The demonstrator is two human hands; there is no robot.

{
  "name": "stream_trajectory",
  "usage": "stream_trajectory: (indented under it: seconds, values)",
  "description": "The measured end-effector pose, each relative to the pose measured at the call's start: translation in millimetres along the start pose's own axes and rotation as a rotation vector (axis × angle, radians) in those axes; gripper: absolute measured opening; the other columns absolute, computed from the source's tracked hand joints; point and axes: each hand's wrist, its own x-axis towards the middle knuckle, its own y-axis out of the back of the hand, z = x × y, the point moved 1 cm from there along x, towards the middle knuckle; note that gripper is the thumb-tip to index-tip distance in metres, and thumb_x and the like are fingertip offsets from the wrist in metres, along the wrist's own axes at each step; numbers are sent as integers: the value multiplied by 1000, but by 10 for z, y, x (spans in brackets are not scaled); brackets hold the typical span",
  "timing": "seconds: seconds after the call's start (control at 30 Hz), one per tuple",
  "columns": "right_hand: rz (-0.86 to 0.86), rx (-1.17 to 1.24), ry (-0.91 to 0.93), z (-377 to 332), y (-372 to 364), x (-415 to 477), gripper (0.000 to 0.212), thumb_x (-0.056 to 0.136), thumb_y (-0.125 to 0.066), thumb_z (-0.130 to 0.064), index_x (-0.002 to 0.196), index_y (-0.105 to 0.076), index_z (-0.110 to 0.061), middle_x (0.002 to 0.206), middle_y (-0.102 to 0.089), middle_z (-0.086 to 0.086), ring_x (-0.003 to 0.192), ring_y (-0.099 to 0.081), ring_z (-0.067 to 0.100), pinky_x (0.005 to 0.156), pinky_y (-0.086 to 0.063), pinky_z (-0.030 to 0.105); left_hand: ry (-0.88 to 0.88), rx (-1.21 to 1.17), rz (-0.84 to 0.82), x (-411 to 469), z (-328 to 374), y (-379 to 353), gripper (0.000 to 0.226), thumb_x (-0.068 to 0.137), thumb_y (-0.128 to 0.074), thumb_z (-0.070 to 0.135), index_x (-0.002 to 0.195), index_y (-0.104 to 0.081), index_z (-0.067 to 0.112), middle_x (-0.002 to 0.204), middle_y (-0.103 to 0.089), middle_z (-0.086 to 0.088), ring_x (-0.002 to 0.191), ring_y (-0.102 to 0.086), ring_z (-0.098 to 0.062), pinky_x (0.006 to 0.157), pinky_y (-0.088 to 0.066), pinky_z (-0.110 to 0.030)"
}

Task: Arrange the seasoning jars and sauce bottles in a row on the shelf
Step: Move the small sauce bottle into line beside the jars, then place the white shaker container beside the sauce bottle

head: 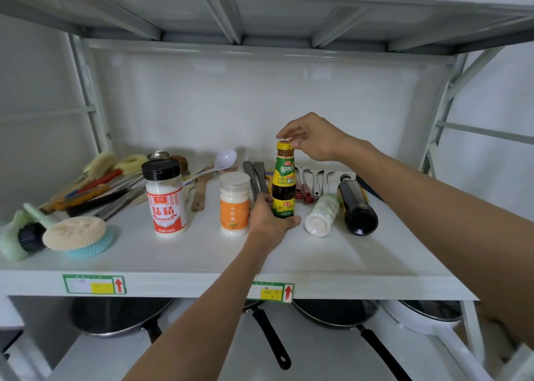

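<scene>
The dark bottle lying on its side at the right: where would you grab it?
Grip the dark bottle around its wide body, coming from above with the right hand. It lies flat, base toward the viewer, neck pointing back, with a white jar close on its left.

Kitchen storage area. A white metal shelf (202, 253) carries seasoning jars (166, 201), utensils (95, 187) and scrub brushes (75, 233) at 9 o'clock. Frying pans (121, 317) sit at 6 o'clock.

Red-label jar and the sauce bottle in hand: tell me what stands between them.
In the head view, only the orange-label jar stands upright between the red-label jar and the sauce bottle, beside the left hand holding that bottle's base.
</scene>
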Motion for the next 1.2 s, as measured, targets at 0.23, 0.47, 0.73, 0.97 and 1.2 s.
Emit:
stream_trajectory:
  seconds: [0.23, 0.47, 0.73, 0.97, 1.2]
  values:
    - [103, -49, -194, 354, 17, -229, 32, 99, -48, -9, 128, -61, -10, 128, -58, 17, 111, -60, 30, 85, -47, 30, 2, 3, 20, -2, -2, -13, 72, 64, -89, 19, 120, -45, 17, 113, -58, 2, 101, -55, -15, 83, -43, -25]
    - [-74, -278, -407, 568, -50, -499, 30, 97, -53, -21, 116, -62, 1, 119, -63, 20, 112, -59, 33, 87, -48, 38, 84, -95, 64, -34, 44, -49, 76, 65, -88, 8, 125, -42, 12, 118, -54, -1, 107, -55, -19, 96, -49, -34]
    - [-205, -394, -400, 562, -168, -489, 25, 98, -52, -26, 109, -58, -4, 102, -58, 10, 90, -54, 24, 71, -40, 30, -31, 144, 152, -508, 260, -197, 56, 75, -68, 0, 122, -39, -1, 126, -43, -18, 117, -45, -34, 100, -43, -44]
    - [-221, -499, -393, 617, -335, -501, 35, 102, -40, -31, 74, -42, -11, 82, -47, 6, 75, -46, 21, 51, -26, 27, -185, 309, 5, -616, 346, -474, 69, 80, -73, 39, 132, -44, 4, 131, -49, -10, 123, -44, -26, 100, -40, -35]
    - [-228, -482, -445, 746, -381, -475, 38, 103, -38, -33, 69, -38, -17, 75, -42, 0, 73, -45, 17, 67, -32, 30, -166, 356, 74, -517, 322, -567, 48, 83, -69, 40, 115, -56, 7, 115, -59, -9, 106, -57, -27, 88, -51, -41]
